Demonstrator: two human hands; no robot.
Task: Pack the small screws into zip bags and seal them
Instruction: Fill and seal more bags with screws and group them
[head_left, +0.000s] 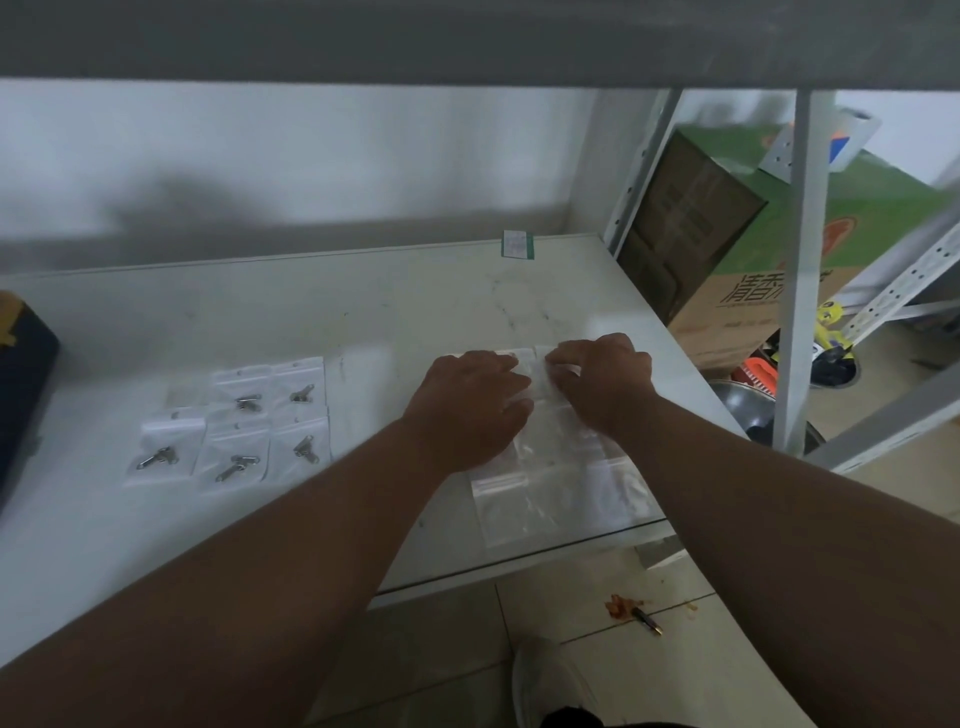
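Observation:
Several small clear zip bags (236, 431), each with screws inside, lie in rows on the left part of the white table (363, 301). To the right lies a large clear zip bag (550, 488) with small empty bags around it. My left hand (470, 405) rests palm down on that pile, fingers touching a small zip bag (535, 371). My right hand (602, 382) pinches the top of that same small bag with curled fingers. Whether this bag holds screws is hidden.
A dark box (23, 384) sits at the table's left edge. A green and brown carton (753, 244) leans behind grey shelf posts (802, 270) on the right. A shelf board (467, 36) hangs overhead. On the floor tiles lie a pen (647, 621) and a stain.

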